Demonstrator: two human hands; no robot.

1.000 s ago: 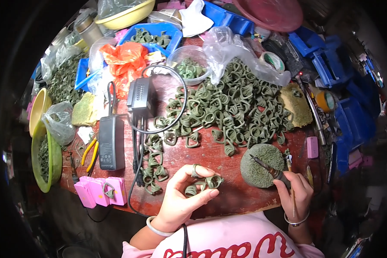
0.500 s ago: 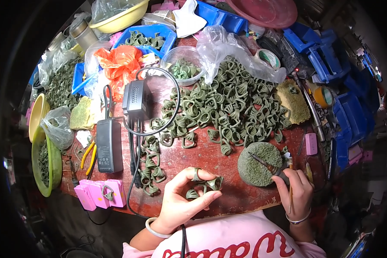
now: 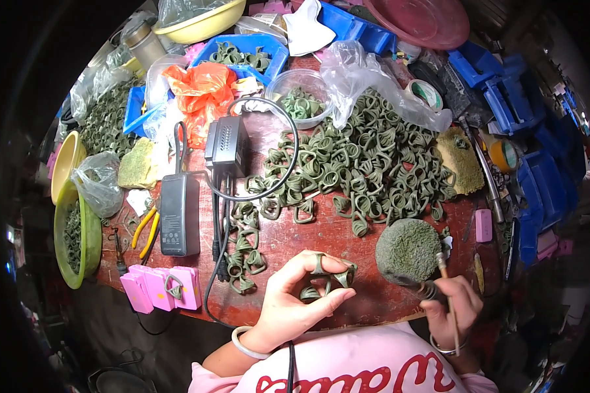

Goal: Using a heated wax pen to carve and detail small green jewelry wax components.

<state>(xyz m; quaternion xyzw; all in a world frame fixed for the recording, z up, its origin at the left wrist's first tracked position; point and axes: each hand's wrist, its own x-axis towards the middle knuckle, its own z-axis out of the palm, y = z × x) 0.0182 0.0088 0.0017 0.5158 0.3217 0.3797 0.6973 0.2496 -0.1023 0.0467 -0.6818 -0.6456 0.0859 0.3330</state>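
My left hand (image 3: 285,304), palm up, pinches a few dark green rings (image 3: 345,276) between thumb and fingers. One ring (image 3: 318,264) circles a finger. My right hand (image 3: 463,302) grips a dark pen-shaped tool (image 3: 413,283), blurred at its tip, together with a thin wooden-handled brush (image 3: 450,308). The tool's front lies over the lower edge of a round, green, grainy pad (image 3: 410,247). Beyond both hands spreads a large heap of similar green rings (image 3: 360,160). A smaller line of rings (image 3: 246,252) lies left of my left hand.
Left on the red table (image 3: 308,236) stand a black power adapter (image 3: 179,216), a cabled box (image 3: 227,145), yellow-handled pliers (image 3: 144,229) and pink blocks (image 3: 157,288). Blue bins (image 3: 505,98) line the right. A yellow sponge (image 3: 459,160) lies beside the heap.
The dark tool has swung down off the middle of the pad, its tip now blurred near the pad's lower edge. My left hand keeps its hold. The whole view has shifted slightly.
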